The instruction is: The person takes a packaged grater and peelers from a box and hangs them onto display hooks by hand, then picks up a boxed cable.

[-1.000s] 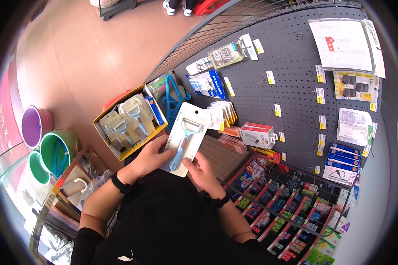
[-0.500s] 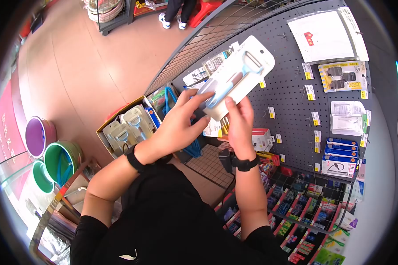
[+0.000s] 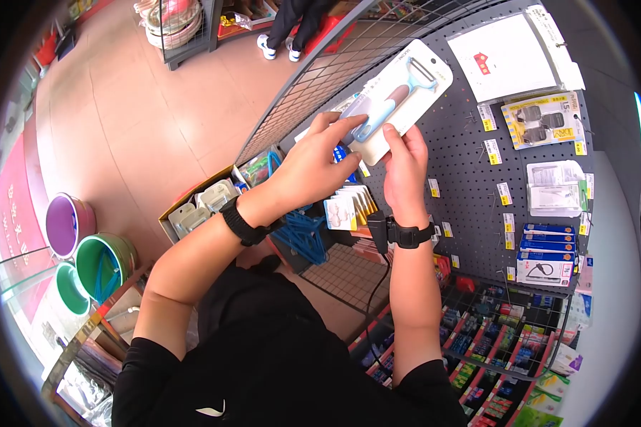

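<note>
Pinching the packaged peeler point(image 3: 414, 87) near its lower end, the right hand point(image 3: 406, 171) is holding it at upper centre, before a grey pegboard point(image 3: 470, 206); the left hand point(image 3: 310, 164), fingers spread, is pointing at its handle. Inspection seems underway, calling for steady support.

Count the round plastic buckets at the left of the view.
3: the purple bucket is uppermost, the larger green bucket is below and right of it, and the smaller green bucket is at that one's lower left. Others may be hidden, nested underneath.

Smooth peeler point(image 3: 392, 104), apparently glossy plastic.
</note>
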`<state>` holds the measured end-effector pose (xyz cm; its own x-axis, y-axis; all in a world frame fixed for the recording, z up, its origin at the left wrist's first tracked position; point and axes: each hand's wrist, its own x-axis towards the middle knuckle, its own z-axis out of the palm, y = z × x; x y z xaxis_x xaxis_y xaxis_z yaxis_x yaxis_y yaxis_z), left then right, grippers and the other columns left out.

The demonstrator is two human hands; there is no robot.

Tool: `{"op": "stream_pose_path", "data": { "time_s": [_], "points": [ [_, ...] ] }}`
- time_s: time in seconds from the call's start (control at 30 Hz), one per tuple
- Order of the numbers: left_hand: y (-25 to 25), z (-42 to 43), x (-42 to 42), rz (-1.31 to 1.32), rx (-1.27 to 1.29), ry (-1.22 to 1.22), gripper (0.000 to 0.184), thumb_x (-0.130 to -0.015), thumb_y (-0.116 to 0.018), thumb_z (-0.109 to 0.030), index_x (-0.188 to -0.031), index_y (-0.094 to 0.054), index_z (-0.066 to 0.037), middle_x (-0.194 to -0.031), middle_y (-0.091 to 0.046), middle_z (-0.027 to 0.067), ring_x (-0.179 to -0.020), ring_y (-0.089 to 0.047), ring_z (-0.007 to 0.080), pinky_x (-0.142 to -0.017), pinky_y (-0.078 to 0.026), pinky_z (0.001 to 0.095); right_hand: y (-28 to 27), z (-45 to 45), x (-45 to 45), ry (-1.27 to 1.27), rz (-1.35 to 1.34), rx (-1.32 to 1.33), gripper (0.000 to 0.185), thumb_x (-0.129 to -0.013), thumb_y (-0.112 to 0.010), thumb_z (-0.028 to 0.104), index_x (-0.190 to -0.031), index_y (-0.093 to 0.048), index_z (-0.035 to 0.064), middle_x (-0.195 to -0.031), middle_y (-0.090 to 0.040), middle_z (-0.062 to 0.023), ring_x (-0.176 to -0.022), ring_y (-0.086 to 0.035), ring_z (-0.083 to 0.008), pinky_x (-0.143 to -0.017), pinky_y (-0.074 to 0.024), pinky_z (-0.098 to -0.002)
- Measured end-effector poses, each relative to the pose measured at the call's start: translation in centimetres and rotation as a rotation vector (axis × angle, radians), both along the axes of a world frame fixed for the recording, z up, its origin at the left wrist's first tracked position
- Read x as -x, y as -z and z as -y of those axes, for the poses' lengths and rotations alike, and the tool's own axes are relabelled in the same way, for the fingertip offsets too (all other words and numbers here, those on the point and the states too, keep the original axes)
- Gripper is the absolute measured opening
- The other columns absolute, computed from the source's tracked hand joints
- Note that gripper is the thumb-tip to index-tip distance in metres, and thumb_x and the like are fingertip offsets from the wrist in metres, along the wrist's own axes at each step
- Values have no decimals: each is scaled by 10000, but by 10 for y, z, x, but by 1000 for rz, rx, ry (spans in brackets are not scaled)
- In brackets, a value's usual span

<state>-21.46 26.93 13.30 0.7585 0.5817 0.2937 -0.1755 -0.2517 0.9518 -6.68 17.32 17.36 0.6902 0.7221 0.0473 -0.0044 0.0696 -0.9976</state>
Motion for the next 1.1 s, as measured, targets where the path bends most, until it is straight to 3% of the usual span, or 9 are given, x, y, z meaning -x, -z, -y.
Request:
{"op": "stream_pose_path", "data": {
  "time_s": [0.37,0.5,0.6,0.67,0.7,0.77,0.87,1.07,1.1],
  "points": [
    [11,0,-16,-23,-14,7,589,-885,-677,-127,-1450,-509,-116,-1316,-491,150,-1084,-594,249,-824,-537,327,10,-4,-19,37,-60,17,291,-997,-563,56,-1275,-594,-24,-1168,-658,-85,-1024,-641,-150,-869,-518,-307],
    [27,9,-5,15,25,-85,523,-893,-673,-135,-1399,-546,-96,-1287,-520,147,-1034,-610,241,-807,-538,325,25,-11,-48,91,-18,130,273,-993,-586,121,-1235,-608,-2,-1085,-669,-69,-942,-640,-137,-786,-518,-297],
    [67,15,26,-249,53,126,337,-909,-674,-161,-1220,-640,-36,-1111,-649,127,-925,-635,223,-810,-534,346,37,-25,-76,157,42,230,248,-982,-603,159,-1182,-618,13,-1028,-670,-62,-890,-631,-129,-734,-510,-291],
    [91,24,49,-300,193,208,318,-916,-652,-183,-1192,-655,-25,-1082,-688,137,-961,-663,235,-853,-532,360,44,-32,-94,207,67,284,236,-976,-610,173,-1154,-621,19,-1004,-670,-60,-871,-626,-126,-713,-506,-289],
    [103,29,61,-341,250,231,312,-921,-632,-202,-1173,-664,-21,-1071,-699,146,-979,-673,251,-868,-531,366,47,-34,-102,214,84,317,227,-991,-599,184,-1162,-621,37,-1057,-676,-55,-914,-639,-134,-766,-520,-314],
    [128,41,85,-410,273,206,310,-923,-632,-202,-1170,-668,-19,-1052,-707,146,-953,-679,250,-854,-537,366,57,-40,-121,229,101,347,231,-1001,-594,197,-1178,-618,51,-1115,-679,-52,-971,-651,-148,-835,-530,-344],
    [162,57,123,-522,344,154,305,-924,-635,-205,-1159,-676,-16,-1012,-718,143,-902,-689,249,-829,-548,365,61,-46,-136,287,150,408,250,-996,-599,201,-1193,-618,49,-1110,-682,-58,-977,-657,-161,-834,-534,-350],
    [202,67,194,-720,502,30,298,-916,-639,-193,-1134,-682,5,-966,-720,148,-855,-689,231,-793,-552,354,88,-46,-175,392,382,495,267,-991,-603,213,-1139,-647,-5,-1008,-683,-51,-822,-602,-115,-707,-475,-288],
    [207,68,203,-752,542,-6,299,-912,-639,-187,-1132,-681,11,-965,-720,152,-858,-687,227,-793,-550,350,89,-45,-174,427,416,469,305,-954,-612,235,-1081,-646,-40,-1008,-690,-126,-879,-630,-215,-773,-484,-343]
  ]
}}
